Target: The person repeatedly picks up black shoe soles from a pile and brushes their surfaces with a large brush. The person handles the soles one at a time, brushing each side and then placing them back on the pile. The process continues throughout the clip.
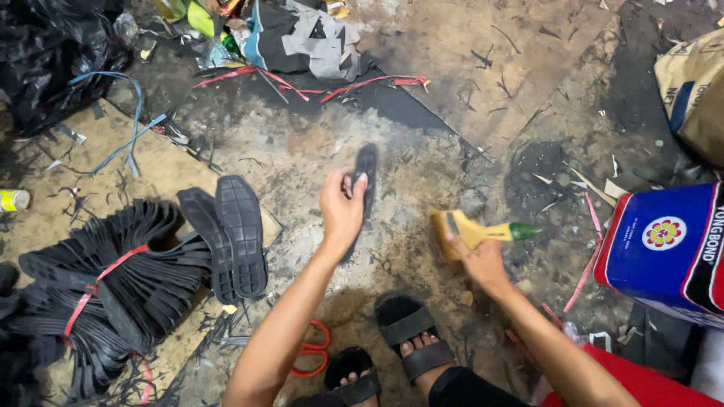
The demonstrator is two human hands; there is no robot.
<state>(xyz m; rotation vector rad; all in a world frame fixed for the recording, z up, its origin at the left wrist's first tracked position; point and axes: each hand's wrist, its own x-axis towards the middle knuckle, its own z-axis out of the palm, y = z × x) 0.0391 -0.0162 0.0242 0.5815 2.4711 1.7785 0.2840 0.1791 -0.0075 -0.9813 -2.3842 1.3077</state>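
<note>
My left hand grips a black shoe sole by its lower part and holds it up above the dirty floor; the sole looks blurred. My right hand holds a paintbrush with a yellow handle and a green tip, its bristles pointing left, close to the sole. Two more black soles lie flat, tread up, to the left of my left hand. A large bundle of black soles tied with red strap sits further left.
A blue, red and white tin stands at the right edge. Red-handled scissors lie by my sandalled feet. Black bags, scraps and red straps litter the back. A sack sits at the top right.
</note>
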